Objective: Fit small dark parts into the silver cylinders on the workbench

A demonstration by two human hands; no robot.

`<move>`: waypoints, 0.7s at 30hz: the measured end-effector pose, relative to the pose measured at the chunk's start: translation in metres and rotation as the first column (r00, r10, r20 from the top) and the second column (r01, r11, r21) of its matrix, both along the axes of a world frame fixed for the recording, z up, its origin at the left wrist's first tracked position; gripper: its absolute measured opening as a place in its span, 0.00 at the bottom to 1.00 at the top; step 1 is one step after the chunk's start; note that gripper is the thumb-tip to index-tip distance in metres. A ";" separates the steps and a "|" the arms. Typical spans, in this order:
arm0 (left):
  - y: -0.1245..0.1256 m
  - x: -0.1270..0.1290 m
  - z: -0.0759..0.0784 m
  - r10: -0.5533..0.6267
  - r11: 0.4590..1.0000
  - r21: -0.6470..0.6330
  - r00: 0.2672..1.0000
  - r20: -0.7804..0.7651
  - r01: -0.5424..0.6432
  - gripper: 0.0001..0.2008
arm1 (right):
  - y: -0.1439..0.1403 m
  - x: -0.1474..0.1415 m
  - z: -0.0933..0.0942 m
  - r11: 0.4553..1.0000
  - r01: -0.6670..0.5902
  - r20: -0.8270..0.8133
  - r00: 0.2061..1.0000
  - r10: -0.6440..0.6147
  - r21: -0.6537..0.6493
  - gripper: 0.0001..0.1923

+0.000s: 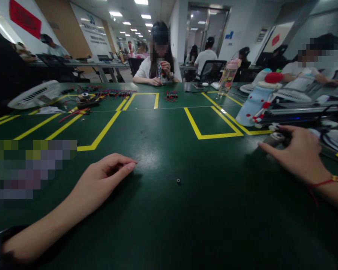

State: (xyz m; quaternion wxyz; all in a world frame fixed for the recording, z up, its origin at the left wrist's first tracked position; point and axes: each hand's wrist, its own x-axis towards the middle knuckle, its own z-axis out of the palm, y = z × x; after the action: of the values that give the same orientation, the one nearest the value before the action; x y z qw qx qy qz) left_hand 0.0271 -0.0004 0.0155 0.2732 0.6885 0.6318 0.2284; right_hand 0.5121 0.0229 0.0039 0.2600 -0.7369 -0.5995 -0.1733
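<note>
Your left hand (107, 174) rests loosely open, empty, near a small dark ring (178, 181); your right hand (298, 152) covers a dark object (273, 139), grip unclear.

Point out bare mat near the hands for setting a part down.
Bare mat lies between the left hand and right hand, apart from a small black ring. The yellow-taped box ahead is bare too. Crowded: cables by the right hand, wire bundles far left.
</note>
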 end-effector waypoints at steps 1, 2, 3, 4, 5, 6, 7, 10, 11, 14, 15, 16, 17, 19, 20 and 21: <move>0.000 0.001 0.000 0.004 1.000 0.001 1.000 -0.004 -0.004 0.18 | -0.003 -0.016 0.001 0.996 -0.086 0.080 0.993 0.083 0.038 0.37; 0.000 0.001 0.001 0.008 1.000 -0.001 1.000 -0.007 -0.008 0.18 | -0.006 -0.037 0.003 0.977 -0.213 0.115 0.971 0.208 0.026 0.35; 0.000 0.001 0.001 0.011 1.000 -0.005 1.000 -0.007 -0.011 0.19 | -0.009 -0.061 0.004 0.928 -0.370 0.093 0.924 0.371 -0.034 0.31; 0.000 0.001 0.002 0.013 1.000 -0.009 1.000 -0.005 -0.013 0.19 | -0.013 -0.088 0.005 0.853 -0.511 0.015 0.857 0.515 -0.102 0.27; 0.000 0.002 0.002 0.012 1.000 -0.011 1.000 -0.001 -0.012 0.18 | -0.017 -0.114 0.005 0.762 -0.623 -0.085 0.781 0.619 -0.176 0.25; -0.001 0.002 0.003 0.010 1.000 -0.010 1.000 0.001 -0.010 0.18 | -0.020 -0.139 0.005 0.673 -0.702 -0.168 0.711 0.683 -0.232 0.26; -0.001 0.002 0.003 0.005 1.000 -0.004 1.000 0.001 -0.005 0.18 | -0.022 -0.161 0.004 0.599 -0.756 -0.211 0.651 0.729 -0.262 0.25; -0.002 0.000 0.002 -0.019 1.000 0.010 1.000 -0.001 0.019 0.18 | -0.023 -0.198 0.001 0.500 -0.816 -0.205 0.564 0.800 -0.292 0.16; -0.001 -0.001 0.001 -0.025 1.000 0.010 1.000 0.000 0.025 0.18 | -0.021 -0.199 0.002 0.508 -0.814 -0.178 0.565 0.806 -0.282 0.13; 0.002 -0.006 -0.006 -0.032 0.999 0.027 0.999 0.019 0.031 0.18 | -0.011 -0.166 0.014 0.627 -0.757 -0.102 0.649 0.754 -0.184 0.13; 0.004 -0.007 -0.009 -0.033 0.999 0.035 0.999 0.026 0.032 0.18 | -0.007 -0.146 0.020 0.686 -0.715 -0.079 0.698 0.712 -0.134 0.14; 0.005 -0.009 -0.011 -0.036 0.999 0.040 0.999 0.033 0.034 0.18 | -0.003 -0.124 0.027 0.746 -0.662 -0.055 0.749 0.660 -0.074 0.15; 0.006 -0.010 -0.013 -0.036 0.998 0.043 0.999 0.037 0.035 0.18 | 0.000 -0.100 0.033 0.808 -0.589 -0.027 0.808 0.589 -0.017 0.15; 0.007 -0.010 -0.015 -0.033 0.999 0.036 0.999 0.036 0.031 0.18 | 0.005 -0.052 0.043 0.917 -0.397 0.024 0.918 0.397 0.027 0.14; 0.007 -0.010 -0.015 -0.029 0.999 0.033 0.999 0.034 0.028 0.18 | 0.007 -0.030 0.046 0.971 -0.237 0.040 0.970 0.238 -0.024 0.14; 0.006 -0.009 -0.015 -0.024 0.999 0.031 0.999 0.034 0.023 0.18 | 0.008 -0.011 0.048 0.992 -0.083 0.040 0.995 0.087 -0.099 0.14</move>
State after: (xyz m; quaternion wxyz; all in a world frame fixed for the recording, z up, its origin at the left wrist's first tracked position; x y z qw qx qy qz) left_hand 0.0178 0.0061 0.0006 0.2764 0.6960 0.6152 0.2465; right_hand 0.5006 0.0310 0.0522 0.2175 -0.7185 -0.6436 -0.1490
